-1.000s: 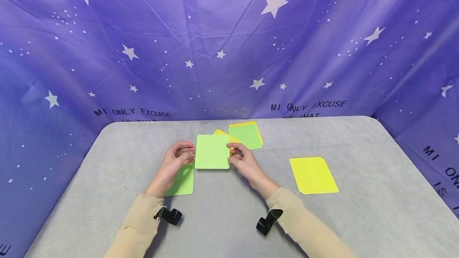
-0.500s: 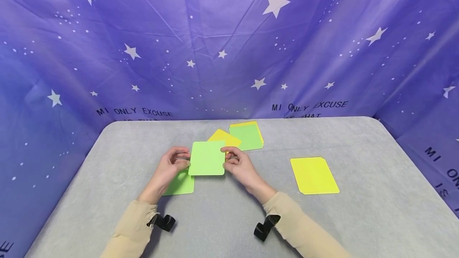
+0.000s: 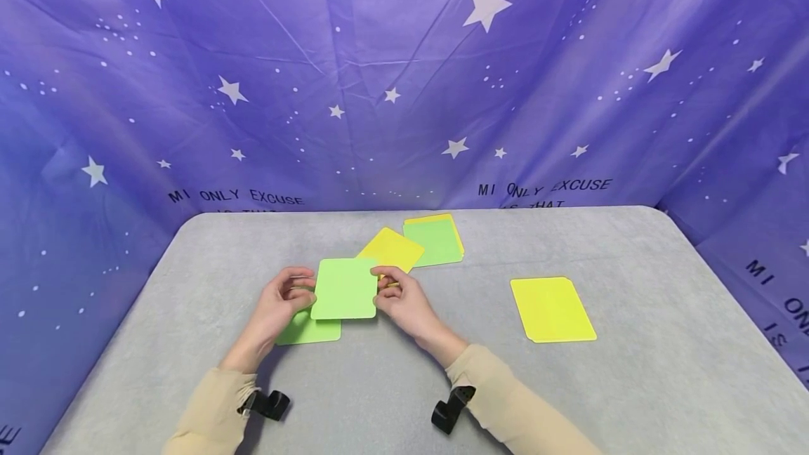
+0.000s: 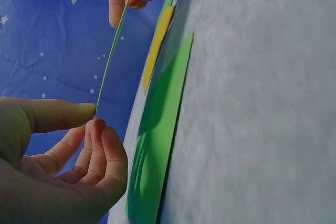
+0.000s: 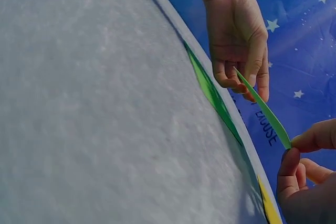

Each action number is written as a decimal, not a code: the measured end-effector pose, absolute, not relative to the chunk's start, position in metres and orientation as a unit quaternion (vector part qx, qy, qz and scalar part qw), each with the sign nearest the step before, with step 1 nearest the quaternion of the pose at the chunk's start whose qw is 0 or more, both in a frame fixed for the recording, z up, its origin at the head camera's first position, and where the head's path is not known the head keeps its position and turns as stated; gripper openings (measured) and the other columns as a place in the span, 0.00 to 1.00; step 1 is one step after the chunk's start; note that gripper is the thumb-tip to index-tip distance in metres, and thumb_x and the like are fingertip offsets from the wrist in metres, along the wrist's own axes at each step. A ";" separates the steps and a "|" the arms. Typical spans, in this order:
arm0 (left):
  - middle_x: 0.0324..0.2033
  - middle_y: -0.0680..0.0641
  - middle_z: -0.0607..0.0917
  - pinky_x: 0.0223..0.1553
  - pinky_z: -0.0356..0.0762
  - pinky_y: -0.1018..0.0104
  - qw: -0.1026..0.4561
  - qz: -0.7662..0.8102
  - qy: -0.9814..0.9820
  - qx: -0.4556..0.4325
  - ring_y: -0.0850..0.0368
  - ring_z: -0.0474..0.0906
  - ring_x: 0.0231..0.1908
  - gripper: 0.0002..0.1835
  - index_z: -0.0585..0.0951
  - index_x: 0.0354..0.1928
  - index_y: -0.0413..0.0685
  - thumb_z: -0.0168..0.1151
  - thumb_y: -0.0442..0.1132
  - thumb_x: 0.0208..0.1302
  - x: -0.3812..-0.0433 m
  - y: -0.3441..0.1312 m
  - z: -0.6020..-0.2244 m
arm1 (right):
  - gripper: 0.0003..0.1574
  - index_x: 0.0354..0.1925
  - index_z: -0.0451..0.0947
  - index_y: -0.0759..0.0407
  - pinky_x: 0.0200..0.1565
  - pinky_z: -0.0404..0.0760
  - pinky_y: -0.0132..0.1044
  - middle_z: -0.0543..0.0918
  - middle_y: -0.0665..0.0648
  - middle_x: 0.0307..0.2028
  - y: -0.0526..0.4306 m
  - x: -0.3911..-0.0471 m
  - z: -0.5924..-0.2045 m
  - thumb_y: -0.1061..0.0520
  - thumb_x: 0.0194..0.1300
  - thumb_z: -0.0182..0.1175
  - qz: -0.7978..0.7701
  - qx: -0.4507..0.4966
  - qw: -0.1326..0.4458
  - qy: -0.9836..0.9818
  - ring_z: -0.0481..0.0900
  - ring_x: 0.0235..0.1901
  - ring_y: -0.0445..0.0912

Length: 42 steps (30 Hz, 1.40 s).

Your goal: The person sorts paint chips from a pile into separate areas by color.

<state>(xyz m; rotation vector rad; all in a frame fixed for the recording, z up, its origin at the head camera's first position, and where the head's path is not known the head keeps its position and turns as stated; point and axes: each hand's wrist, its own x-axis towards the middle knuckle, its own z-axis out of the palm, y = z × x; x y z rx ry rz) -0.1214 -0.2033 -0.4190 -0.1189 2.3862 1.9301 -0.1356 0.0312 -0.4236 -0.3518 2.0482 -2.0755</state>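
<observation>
Both my hands hold a thin light-green square card (image 3: pixel 345 289) by its opposite side edges. My left hand (image 3: pixel 281 306) pinches the left edge between thumb and fingers, and my right hand (image 3: pixel 406 305) pinches the right edge. In the left wrist view the raised card (image 4: pixel 111 51) shows nearly edge-on, above the table. Beneath it lies a stack of green cards (image 4: pixel 165 129), partly covered by the held card in the head view. Just behind is a yellow card (image 3: pixel 393 251) turned at an angle, its near part hidden by the held card.
At the back of the grey table (image 3: pixel 632 385) a green card (image 3: pixel 436 241) lies over yellow, meeting the angled yellow card. A yellow stack (image 3: pixel 553 309) sits to the right. A purple star-printed curtain (image 3: pixel 404 90) hangs behind the table.
Both hands have carried the green card left and toward me, over the green stack. More of the angled yellow card now shows. The cards on the table stay put.
</observation>
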 end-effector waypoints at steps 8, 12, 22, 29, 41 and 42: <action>0.47 0.37 0.78 0.40 0.73 0.68 0.041 0.595 0.801 -0.048 0.56 0.76 0.40 0.24 0.70 0.59 0.33 0.59 0.24 0.60 -0.109 -0.219 -0.420 | 0.28 0.55 0.71 0.76 0.32 0.68 0.25 0.72 0.62 0.37 0.019 -0.132 -0.431 0.76 0.53 0.56 -0.685 -0.175 0.101 0.700 0.66 0.27 0.40; 0.47 0.37 0.78 0.41 0.74 0.69 0.037 0.590 0.805 -0.051 0.57 0.76 0.40 0.23 0.70 0.59 0.33 0.59 0.24 0.60 -0.104 -0.226 -0.422 | 0.27 0.55 0.71 0.76 0.33 0.71 0.26 0.72 0.59 0.36 0.014 -0.129 -0.432 0.74 0.53 0.55 -0.672 -0.206 0.099 0.705 0.67 0.28 0.37; 0.47 0.36 0.78 0.41 0.75 0.69 0.025 0.566 0.822 -0.055 0.56 0.76 0.42 0.23 0.70 0.59 0.33 0.58 0.24 0.61 -0.099 -0.240 -0.426 | 0.29 0.55 0.73 0.72 0.34 0.73 0.29 0.75 0.61 0.36 -0.002 -0.132 -0.432 0.76 0.52 0.58 -0.599 -0.211 0.097 0.767 0.70 0.29 0.40; 0.47 0.36 0.77 0.39 0.73 0.70 0.031 0.564 0.823 -0.062 0.55 0.75 0.41 0.23 0.70 0.58 0.31 0.59 0.23 0.59 -0.096 -0.247 -0.428 | 0.27 0.53 0.75 0.71 0.32 0.73 0.28 0.75 0.56 0.34 -0.010 -0.132 -0.430 0.74 0.52 0.62 -0.541 -0.227 0.089 0.805 0.70 0.28 0.38; 0.46 0.36 0.75 0.36 0.72 0.71 0.046 0.563 0.823 -0.060 0.54 0.72 0.41 0.26 0.69 0.61 0.28 0.57 0.22 0.59 -0.094 -0.249 -0.429 | 0.31 0.56 0.72 0.73 0.32 0.73 0.28 0.76 0.56 0.34 -0.015 -0.134 -0.434 0.74 0.50 0.61 -0.519 -0.232 0.092 0.818 0.71 0.27 0.37; 0.46 0.36 0.75 0.36 0.72 0.71 0.047 0.563 0.823 -0.058 0.54 0.72 0.41 0.26 0.69 0.61 0.28 0.57 0.22 0.59 -0.093 -0.249 -0.429 | 0.31 0.56 0.72 0.73 0.32 0.73 0.28 0.76 0.56 0.34 -0.015 -0.134 -0.434 0.74 0.50 0.61 -0.516 -0.232 0.093 0.819 0.71 0.27 0.37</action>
